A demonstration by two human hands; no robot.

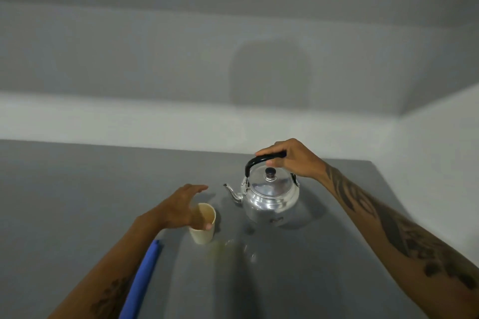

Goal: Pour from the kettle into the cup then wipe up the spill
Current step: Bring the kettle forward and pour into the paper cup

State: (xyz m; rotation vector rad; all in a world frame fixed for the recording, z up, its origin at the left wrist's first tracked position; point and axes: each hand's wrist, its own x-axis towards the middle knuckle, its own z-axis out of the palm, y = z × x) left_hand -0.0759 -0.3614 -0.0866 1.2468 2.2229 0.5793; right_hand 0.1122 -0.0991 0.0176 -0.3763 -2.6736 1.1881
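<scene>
A shiny metal kettle (270,194) with a black handle and lid knob stands upright on the grey table (77,202), spout pointing left. My right hand (287,156) grips its handle from above. Left of the spout stands a cream paper cup (202,232) with liquid inside. My left hand (181,208) curls around the cup's left side, thumb at the near rim, fingers spread behind it. A pale yellowish spill (228,250) with a few clear drops lies on the table just right of and in front of the cup.
A blue rolled object (143,277) lies on the table under my left forearm, running toward the near edge. White walls meet in a corner behind the table at the right. The table's far right corner is near the kettle.
</scene>
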